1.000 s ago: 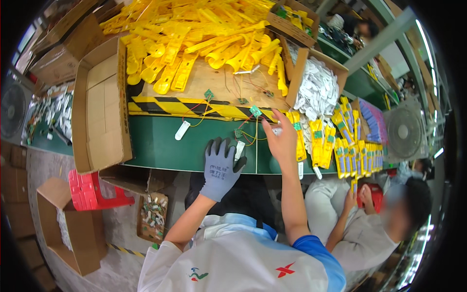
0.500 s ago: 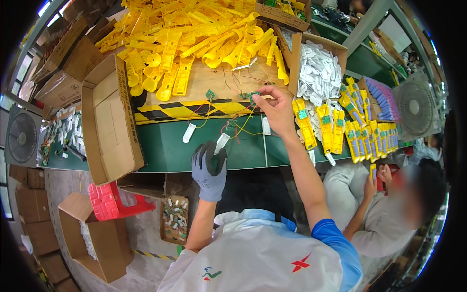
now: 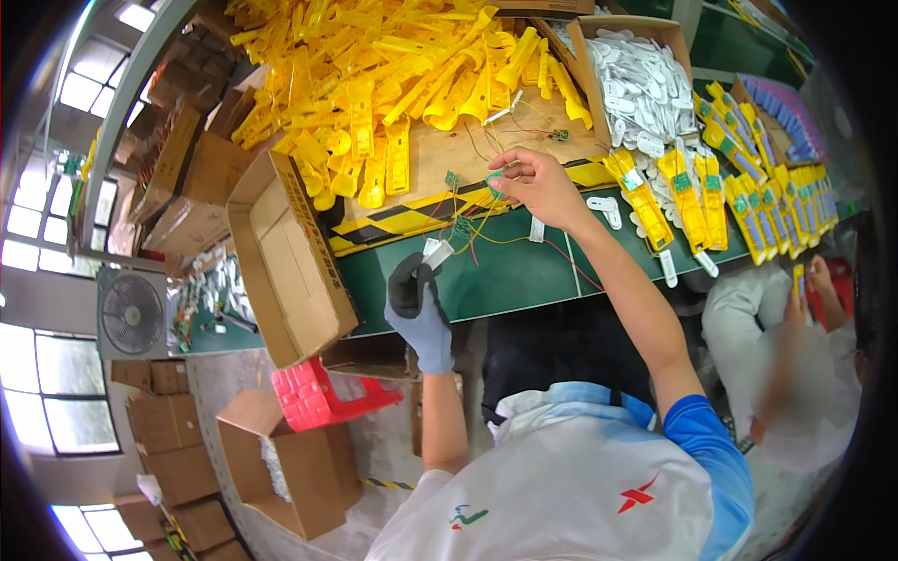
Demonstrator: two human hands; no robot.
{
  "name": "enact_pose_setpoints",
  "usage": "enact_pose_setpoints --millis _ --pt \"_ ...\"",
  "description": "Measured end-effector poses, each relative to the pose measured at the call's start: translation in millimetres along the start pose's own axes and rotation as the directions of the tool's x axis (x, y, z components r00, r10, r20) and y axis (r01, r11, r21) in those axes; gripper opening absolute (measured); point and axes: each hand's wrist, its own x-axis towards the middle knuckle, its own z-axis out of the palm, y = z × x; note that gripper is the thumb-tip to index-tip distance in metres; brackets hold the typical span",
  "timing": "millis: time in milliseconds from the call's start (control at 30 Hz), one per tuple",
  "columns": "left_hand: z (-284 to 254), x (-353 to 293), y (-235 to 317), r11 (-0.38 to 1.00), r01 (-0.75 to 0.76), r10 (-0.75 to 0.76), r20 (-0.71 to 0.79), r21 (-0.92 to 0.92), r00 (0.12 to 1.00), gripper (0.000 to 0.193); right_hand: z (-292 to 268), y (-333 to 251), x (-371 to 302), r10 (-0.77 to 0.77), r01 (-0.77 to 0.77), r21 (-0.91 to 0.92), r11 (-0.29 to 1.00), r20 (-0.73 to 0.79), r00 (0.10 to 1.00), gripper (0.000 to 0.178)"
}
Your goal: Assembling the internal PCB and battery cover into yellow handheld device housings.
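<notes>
My left hand point(image 3: 417, 313), in a grey glove with dark fingertips, is closed around white plastic pieces point(image 3: 437, 252) at the bench's front. Thin red and yellow wires run from there to small green circuit boards. One such circuit board point(image 3: 495, 183) is pinched between the bare thumb and fingers of my right hand point(image 3: 544, 192). Between the hands lie another green board point(image 3: 462, 226) and a further one point(image 3: 452, 179) near the striped edge. A white piece point(image 3: 537, 230) with a wire sits below my right wrist.
Yellow plastic shells point(image 3: 374, 75) are heaped on the wooden board point(image 3: 440, 159). An empty-looking carton point(image 3: 290, 252) stands left. White parts fill a box point(image 3: 680, 42) at the right, beside yellow shells with boards point(image 3: 687, 201). A co-worker point(image 3: 795, 374) sits at the far right.
The view has swung, shifting the scene rightward. My left hand has closed on the white pieces, and the one that lay apart at the left is now gathered there. My right hand still holds the board.
</notes>
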Motion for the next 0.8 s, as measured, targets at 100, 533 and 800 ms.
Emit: enact_pose_setpoints --millis 100,533,800 --pt "2.2 4.7 4.5 0.973 0.027 -0.045 -0.074 -0.229 0.996 0.018 -1.3 3.1 4.1 -0.044 0.046 0.189 0.981 -0.015 0.999 0.025" --pt "13.3 10.5 -3.5 0.811 -0.299 0.149 0.318 0.502 0.936 0.041 -0.4 23.8 10.5 -0.049 0.047 0.063 0.997 0.035 0.998 0.023" --pt "39.3 21.9 -42.6 0.649 -0.368 0.076 0.424 0.666 0.902 0.058 -3.5 7.7 6.1 -0.063 0.057 0.068 0.996 0.079 0.995 0.023"
